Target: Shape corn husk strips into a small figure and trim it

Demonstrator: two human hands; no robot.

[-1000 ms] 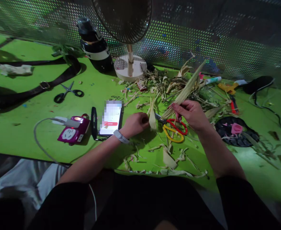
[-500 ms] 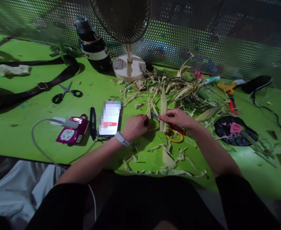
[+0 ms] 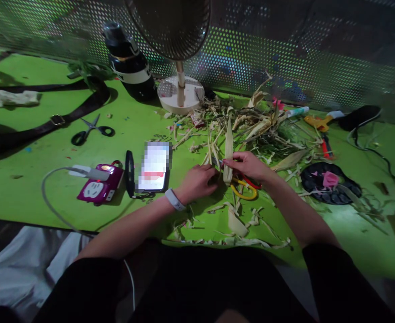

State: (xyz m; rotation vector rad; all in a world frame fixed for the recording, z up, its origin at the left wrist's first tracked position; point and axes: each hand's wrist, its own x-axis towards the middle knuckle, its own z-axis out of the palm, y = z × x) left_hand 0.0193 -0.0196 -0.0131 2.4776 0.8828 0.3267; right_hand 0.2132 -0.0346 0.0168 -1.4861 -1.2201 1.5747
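A long pale husk strip [image 3: 228, 146] stands nearly upright in the grip of my right hand [image 3: 247, 166], whose fingers are pinched round its lower part. Just left of it my left hand [image 3: 200, 181] is curled, fingertips near thin husk strips [image 3: 211, 148]; what they hold, if anything, is too small to name. Scissors with a yellow and a red handle [image 3: 245, 190] lie beneath my right hand, their blades partly hidden by the hands and husk. Behind the hands lies a heap of dried husks and stalks [image 3: 251, 123].
Left of my hands are a lit phone [image 3: 154, 167], a purple power adapter [image 3: 101, 184] and black scissors [image 3: 92, 130]. Farther back stand a fan [image 3: 180, 95] and a dark bottle [image 3: 135, 74]. On the right are a black tray [image 3: 340, 197] and yellow glue gun [image 3: 318, 122].
My left hand has moved slightly right, closer to the upright husk, and its fingers have shifted over the thin strips. My right hand still holds the husk in nearly the same place.
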